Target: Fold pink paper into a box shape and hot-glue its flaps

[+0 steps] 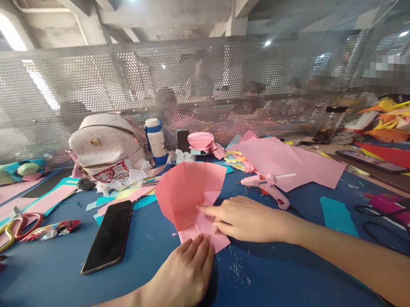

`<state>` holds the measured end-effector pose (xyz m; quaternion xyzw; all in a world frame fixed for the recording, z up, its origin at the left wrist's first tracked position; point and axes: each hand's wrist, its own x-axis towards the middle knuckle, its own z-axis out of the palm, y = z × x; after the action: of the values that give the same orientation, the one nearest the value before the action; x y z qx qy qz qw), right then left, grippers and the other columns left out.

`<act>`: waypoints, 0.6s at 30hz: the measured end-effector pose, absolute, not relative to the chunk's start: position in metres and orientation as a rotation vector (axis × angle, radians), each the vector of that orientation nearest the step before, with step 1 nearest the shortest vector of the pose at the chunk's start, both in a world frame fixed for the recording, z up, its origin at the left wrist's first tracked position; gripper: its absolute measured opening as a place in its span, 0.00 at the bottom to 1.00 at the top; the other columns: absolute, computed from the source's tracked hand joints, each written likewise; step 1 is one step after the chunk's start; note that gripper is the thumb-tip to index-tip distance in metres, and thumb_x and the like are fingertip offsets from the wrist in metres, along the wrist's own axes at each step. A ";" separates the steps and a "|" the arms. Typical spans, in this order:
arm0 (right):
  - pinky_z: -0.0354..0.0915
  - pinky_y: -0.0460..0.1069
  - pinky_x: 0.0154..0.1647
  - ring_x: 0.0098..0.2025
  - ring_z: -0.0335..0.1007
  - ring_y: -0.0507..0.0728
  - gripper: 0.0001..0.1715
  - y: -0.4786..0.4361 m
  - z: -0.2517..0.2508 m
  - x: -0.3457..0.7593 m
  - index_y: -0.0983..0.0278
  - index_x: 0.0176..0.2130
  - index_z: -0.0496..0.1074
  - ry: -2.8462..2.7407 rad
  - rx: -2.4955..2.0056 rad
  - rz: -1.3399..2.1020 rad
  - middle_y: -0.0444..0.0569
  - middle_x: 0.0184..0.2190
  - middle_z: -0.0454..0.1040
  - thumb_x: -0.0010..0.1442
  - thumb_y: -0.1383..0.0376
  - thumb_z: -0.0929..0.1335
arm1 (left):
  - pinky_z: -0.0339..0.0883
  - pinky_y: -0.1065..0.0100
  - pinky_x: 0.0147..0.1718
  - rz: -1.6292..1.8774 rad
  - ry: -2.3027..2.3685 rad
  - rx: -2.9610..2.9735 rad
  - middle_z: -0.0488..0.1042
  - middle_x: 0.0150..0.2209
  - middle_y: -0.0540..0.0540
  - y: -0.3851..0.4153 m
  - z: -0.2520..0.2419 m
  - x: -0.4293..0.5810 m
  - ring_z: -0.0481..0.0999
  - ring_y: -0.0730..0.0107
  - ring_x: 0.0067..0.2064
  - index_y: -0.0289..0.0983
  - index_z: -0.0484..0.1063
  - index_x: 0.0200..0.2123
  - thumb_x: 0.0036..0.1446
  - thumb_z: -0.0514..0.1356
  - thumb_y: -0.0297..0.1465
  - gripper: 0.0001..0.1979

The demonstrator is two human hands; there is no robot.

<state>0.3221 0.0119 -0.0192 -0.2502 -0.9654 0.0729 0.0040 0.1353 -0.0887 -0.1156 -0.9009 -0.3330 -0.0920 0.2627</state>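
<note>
A pink paper sheet (189, 189) with fold creases lies in front of me, its far part standing up in a curve and its near flap flat on the table. My left hand (187, 273) presses on the near edge of that flap, fingers held together and curled over it. Coming in from the right, my right hand (242, 218) stretches its index finger against the paper at the base of the raised part. Its other fingers rest lower on the flap, partly bent. The undersides of both hands are hidden.
A black phone (109, 238) lies left of the paper, scissors (12, 232) farther left. Behind the right hand is a pink glue gun (267, 187). A backpack (105, 140), a bottle (155, 141) and large pink sheets (288, 161) stand or lie before the perforated metal screen (126, 84).
</note>
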 end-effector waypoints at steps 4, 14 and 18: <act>0.56 0.46 0.30 0.33 0.73 0.54 0.13 0.019 -0.027 0.316 0.61 0.39 0.77 -2.855 -0.827 0.283 0.46 0.33 0.78 0.57 0.71 0.66 | 0.74 0.61 0.44 -0.290 -0.898 -2.436 0.77 0.48 0.33 -0.088 -0.114 0.136 0.77 0.51 0.49 0.24 0.70 0.51 0.55 0.52 0.25 0.21; 0.51 0.46 0.26 0.25 0.70 0.52 0.16 0.022 -0.035 0.311 0.64 0.25 0.73 -2.801 -0.892 0.151 0.44 0.22 0.75 0.63 0.66 0.64 | 0.72 0.65 0.30 -0.688 -0.625 -2.440 0.79 0.31 0.41 -0.089 -0.102 0.141 0.78 0.64 0.32 0.29 0.75 0.36 0.59 0.53 0.22 0.10; 0.53 0.46 0.27 0.31 0.74 0.56 0.12 0.020 -0.049 0.306 0.63 0.40 0.72 -2.842 -0.824 0.099 0.47 0.32 0.78 0.65 0.68 0.60 | 0.72 0.63 0.33 -0.673 -0.649 -2.418 0.80 0.41 0.38 -0.088 -0.103 0.140 0.79 0.61 0.37 0.30 0.75 0.39 0.59 0.53 0.23 0.11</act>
<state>0.3060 0.0201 -0.0486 -0.2774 -0.9559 0.0334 0.0905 0.1395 -0.0882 -0.1031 -0.8978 -0.2410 -0.2499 0.2710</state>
